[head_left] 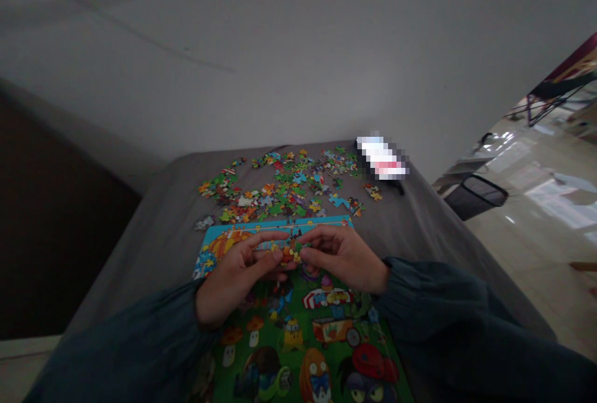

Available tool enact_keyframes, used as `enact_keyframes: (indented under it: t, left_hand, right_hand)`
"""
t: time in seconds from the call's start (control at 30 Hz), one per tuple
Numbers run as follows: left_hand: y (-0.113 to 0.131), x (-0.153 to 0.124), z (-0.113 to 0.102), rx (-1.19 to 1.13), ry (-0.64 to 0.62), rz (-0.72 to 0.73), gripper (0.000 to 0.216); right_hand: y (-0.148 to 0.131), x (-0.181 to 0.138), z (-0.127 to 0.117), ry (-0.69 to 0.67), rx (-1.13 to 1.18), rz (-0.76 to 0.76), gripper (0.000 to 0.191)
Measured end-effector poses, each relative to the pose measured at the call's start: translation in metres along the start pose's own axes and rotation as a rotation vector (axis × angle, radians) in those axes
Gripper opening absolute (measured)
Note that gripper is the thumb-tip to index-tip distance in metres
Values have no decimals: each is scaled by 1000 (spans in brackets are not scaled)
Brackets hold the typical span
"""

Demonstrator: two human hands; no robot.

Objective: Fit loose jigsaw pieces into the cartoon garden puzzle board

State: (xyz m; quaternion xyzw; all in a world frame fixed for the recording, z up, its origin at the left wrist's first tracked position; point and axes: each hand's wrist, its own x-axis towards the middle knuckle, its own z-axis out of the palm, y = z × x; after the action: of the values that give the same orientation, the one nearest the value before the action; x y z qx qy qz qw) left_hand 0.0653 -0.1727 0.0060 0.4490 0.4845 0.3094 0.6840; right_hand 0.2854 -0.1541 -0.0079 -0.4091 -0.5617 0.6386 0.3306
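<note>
Over a colourful cartoon jigsaw board (291, 334) my two hands meet, fingertips close together. My left hand (245, 269) is closed, with thumb and fingers pinching small joined puzzle pieces (291, 254) in orange, yellow and green. From the other side my right hand (342, 255) pinches the same pieces between thumb and forefinger. How many pieces are joined there I cannot make out. Beyond the board's blue top edge lie many loose puzzle pieces (284, 198), spread in a heap.
A grey cloth (163, 235) covers the table, which stands against a pale wall (280, 67). At the back right a device with a bright, blurred screen (382, 159) leans upright. To the right, a dark bin (480, 194) stands on the shiny floor below.
</note>
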Motion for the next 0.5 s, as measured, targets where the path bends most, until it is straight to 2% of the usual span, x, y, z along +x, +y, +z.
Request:
enact_keyframes:
  t: [0.23, 0.5]
  left_hand:
    - [-2, 2, 0, -99, -43, 4, 61]
    - [-2, 0, 3, -25, -54, 40, 60]
  right_hand:
    - [-3, -1, 0, 7, -21, 31, 30]
    - [-5, -3, -1, -15, -33, 7, 32]
